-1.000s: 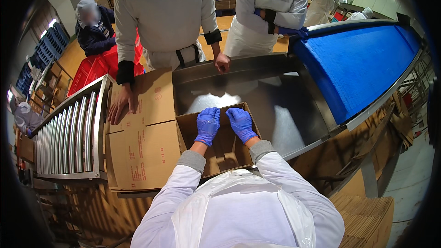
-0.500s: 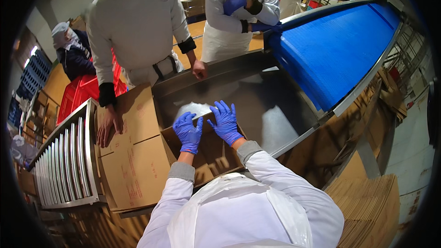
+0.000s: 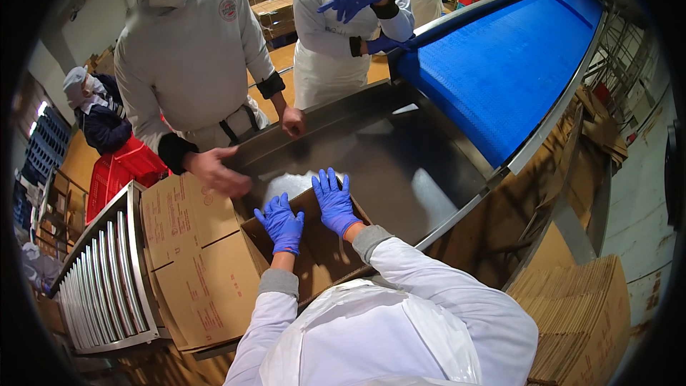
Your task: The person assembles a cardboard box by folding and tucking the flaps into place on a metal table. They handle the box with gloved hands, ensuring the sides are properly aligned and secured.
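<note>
A cardboard box (image 3: 314, 266) stands open-topped in front of me, against the steel table. My left hand (image 3: 281, 224), in a blue glove, is open with fingers spread over the box's far left part. My right hand (image 3: 334, 204), also blue-gloved, lies open at the far right wall with its fingers pointing away. Neither hand grips anything. Just beyond the hands a whitish patch (image 3: 287, 184) shows on the steel table (image 3: 371, 164); I cannot tell whether it is film or glare. Left of the open box is a closed cardboard box (image 3: 204, 271).
A roller conveyor (image 3: 107, 282) runs at the left, and a blue belt (image 3: 504, 68) slopes in from the far right. One co-worker's bare hand (image 3: 218, 171) hovers near the closed box; another person (image 3: 350, 36) stands across the table. Flat cardboard (image 3: 572, 322) is stacked at lower right.
My hands have moved apart, their fingers remaining spread. The co-worker's bare hand has risen off the closed box and moved right. The other person's gloved hand has shifted. My view has tilted slightly.
</note>
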### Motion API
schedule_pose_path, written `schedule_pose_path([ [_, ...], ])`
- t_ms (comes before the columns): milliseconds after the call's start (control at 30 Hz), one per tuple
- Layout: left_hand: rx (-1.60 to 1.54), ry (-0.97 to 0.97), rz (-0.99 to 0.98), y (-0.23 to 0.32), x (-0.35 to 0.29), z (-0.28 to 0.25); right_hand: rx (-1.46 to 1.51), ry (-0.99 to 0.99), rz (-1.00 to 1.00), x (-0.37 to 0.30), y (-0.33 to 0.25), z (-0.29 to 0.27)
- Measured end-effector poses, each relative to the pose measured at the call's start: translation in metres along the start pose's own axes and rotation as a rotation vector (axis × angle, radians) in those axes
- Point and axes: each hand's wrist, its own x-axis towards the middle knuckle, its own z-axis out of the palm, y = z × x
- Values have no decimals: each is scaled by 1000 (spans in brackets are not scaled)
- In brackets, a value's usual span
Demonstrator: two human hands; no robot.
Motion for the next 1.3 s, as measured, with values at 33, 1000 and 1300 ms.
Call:
schedule_pose_path([
  [33, 14, -2, 1, 2, 0, -1, 2, -5, 9, 1, 0, 1],
  [1000, -19, -85, -49, 9, 12, -15, 189, 86, 46, 11, 0, 2],
  [1300, -39, -72, -46, 8, 10, -13, 267, 147, 62, 14, 2, 1],
])
